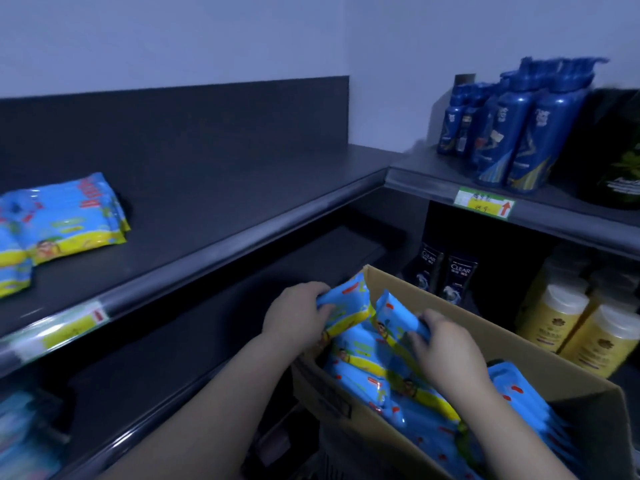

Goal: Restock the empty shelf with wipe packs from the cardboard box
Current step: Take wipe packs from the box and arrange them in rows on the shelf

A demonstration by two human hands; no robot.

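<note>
Head view, left hand (294, 315) gripping wipe pack (346, 306), right hand (446, 348) gripping another

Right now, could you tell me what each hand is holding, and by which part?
The left hand grips one wipe pack by its upper end; the right hand grips a second wipe pack by its top edge.

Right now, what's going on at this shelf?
Both hands are in the cardboard box. The left hand grips one wipe pack and the right hand grips a second pack beside it. A few packs already lie at the left end of the upper shelf; the rest of it looks bare.
</note>
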